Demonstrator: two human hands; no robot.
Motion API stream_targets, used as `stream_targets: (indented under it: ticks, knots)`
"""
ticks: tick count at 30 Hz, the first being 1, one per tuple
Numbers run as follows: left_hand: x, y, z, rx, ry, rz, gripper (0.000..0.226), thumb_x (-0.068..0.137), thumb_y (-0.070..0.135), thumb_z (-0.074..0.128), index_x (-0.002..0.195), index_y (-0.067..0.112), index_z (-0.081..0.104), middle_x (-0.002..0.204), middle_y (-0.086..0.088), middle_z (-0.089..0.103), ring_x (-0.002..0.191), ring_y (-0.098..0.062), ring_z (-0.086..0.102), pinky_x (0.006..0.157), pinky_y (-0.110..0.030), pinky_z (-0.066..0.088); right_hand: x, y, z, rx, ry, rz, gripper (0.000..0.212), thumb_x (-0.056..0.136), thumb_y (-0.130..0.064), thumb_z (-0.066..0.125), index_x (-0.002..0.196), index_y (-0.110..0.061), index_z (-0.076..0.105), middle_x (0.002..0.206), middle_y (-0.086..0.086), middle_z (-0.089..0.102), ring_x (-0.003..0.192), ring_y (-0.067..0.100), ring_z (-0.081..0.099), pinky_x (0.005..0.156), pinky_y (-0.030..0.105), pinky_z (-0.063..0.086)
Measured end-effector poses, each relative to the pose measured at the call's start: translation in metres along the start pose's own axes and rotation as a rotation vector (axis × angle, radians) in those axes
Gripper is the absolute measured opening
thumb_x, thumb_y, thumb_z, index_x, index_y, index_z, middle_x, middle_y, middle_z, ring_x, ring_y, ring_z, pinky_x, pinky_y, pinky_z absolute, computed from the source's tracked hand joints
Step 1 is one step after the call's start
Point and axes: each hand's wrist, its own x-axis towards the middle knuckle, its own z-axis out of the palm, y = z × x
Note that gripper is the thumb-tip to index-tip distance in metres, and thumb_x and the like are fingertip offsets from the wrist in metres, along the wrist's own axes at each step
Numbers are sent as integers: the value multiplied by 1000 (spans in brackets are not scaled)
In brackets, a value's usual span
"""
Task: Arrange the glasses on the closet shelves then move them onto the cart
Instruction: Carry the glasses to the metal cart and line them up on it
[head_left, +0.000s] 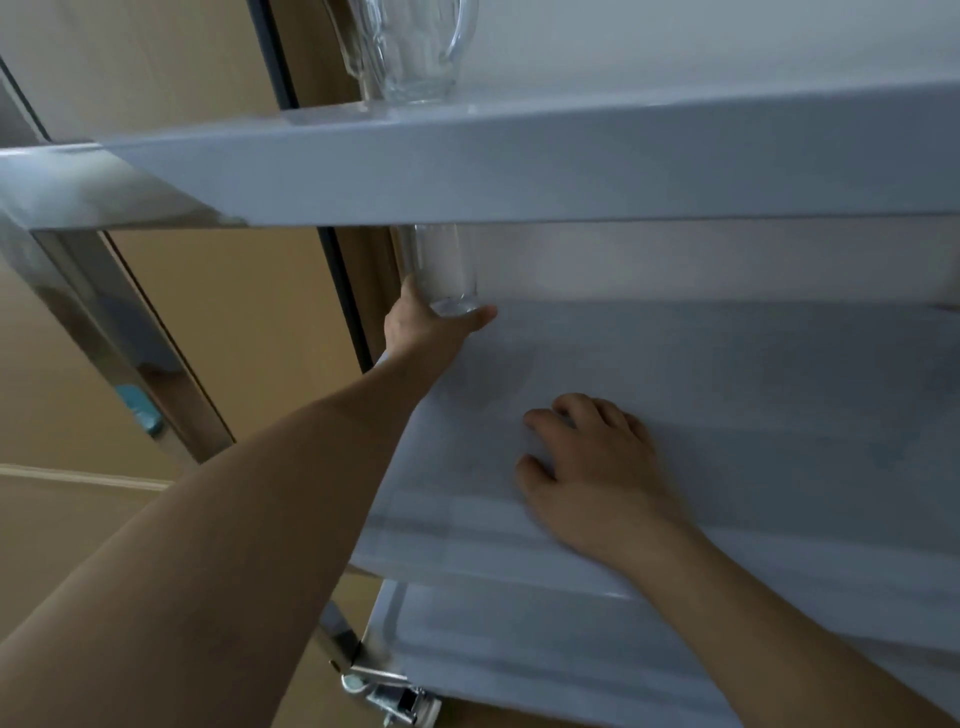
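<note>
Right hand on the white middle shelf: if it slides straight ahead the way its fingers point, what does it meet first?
Probably nothing close: the right hand points up-left across bare white middle shelf, roughly toward the clear tall glass gripped by the left hand; depth unclear.

My left hand (431, 325): arm bare and stretched long, up and away from me; thumb out to its right side, other fingers hidden beyond, curled round the base of a clear tumbler (447, 275) that it grips from below. My right hand (587, 467): nearer to me and lower than the left, bare forearm angled in from my right, palm down, fingers loosely bent, holding nothing, resting on the shelf (779, 415) under it.
</note>
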Motion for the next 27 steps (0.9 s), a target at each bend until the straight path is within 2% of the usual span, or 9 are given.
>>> stream_targets:
  ticks: [5,8,13,17,21,24,27]
  knots:
    - [-44,7,-9,118,-27,34,105,77,55,82,159,19,26,156,-5,43,145,-27,38,115,-44,38,0,1,2,-17,-1,15,44,97,-46,43,137,-31,52,143,-3,44,135,21,36,112,34,24]
    - [-74,4,-21,224,-79,106,94,84,52,76,158,21,26,157,-3,41,146,-25,34,114,-37,35,-2,0,2,-26,10,7,40,95,-44,45,129,-27,57,137,-2,50,130,23,41,109,34,27]
    - [-110,-6,-40,414,-145,241,75,93,54,64,155,22,37,160,-3,38,149,-25,28,122,-38,26,-5,-1,-2,-40,5,12,41,95,-43,48,127,-21,61,137,3,55,131,26,44,110,34,29]
    - [-129,-10,-56,446,-211,256,64,97,55,56,153,26,42,161,-1,36,151,-25,23,124,-39,21,-5,-5,-4,-61,-14,23,41,97,-41,45,128,-18,60,142,7,53,134,27,42,112,34,27]
    - [-146,-10,-67,638,-372,340,63,100,56,47,155,28,36,166,-6,25,155,-28,12,126,-40,12,-17,-11,-9,-67,-75,29,48,103,-44,40,143,-19,51,158,7,39,144,26,32,119,37,20]
    - [-161,-5,-78,681,-469,364,63,100,53,48,155,26,37,165,-10,28,154,-32,16,126,-43,15,-38,-17,-19,-59,-144,41,52,103,-44,41,147,-18,48,160,10,35,146,30,29,121,40,18]
    - [-181,8,-97,664,-534,295,65,98,54,48,153,21,41,161,-15,34,152,-36,22,123,-48,22,-64,-28,-38,-74,-306,82,57,104,-47,36,154,-20,36,164,9,27,150,30,22,124,43,14]
